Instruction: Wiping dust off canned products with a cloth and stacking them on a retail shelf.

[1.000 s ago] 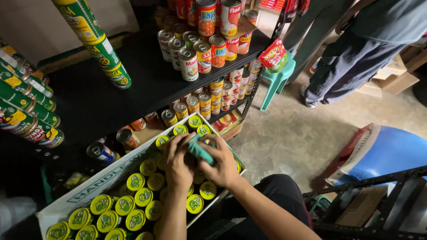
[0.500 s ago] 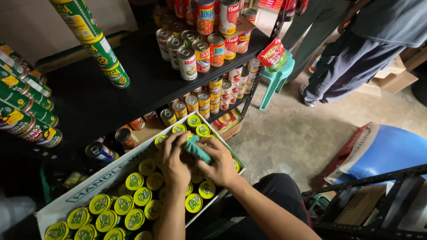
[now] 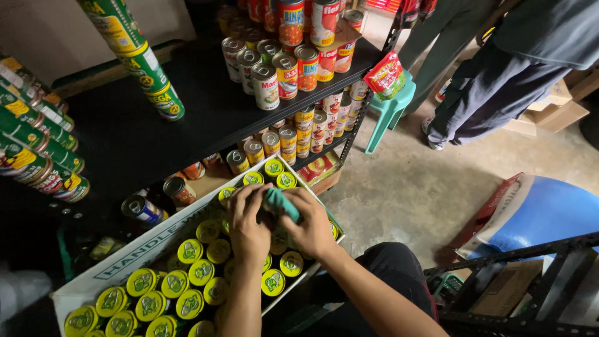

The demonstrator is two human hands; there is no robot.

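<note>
A white cardboard box [image 3: 134,261] sits low in front of me, packed with several green cans with yellow-green lids [image 3: 189,303]. Both hands are over its far right part. My left hand [image 3: 248,221] grips a can down in the box, mostly hidden under the fingers. My right hand [image 3: 310,223] holds a teal cloth [image 3: 279,203] pressed against that can. The two hands touch each other.
A black metal shelf [image 3: 206,118] carries red and white cans [image 3: 293,62] above and smaller cans [image 3: 299,134] below. Stacks of green cans [image 3: 134,53] stand at left. Another person's legs [image 3: 493,93], a teal stool [image 3: 390,109] and a blue-white sack [image 3: 530,212] are at right.
My hands have stayed on the same can, with the right hand and the cloth shifting slightly over it. The view has moved a little.
</note>
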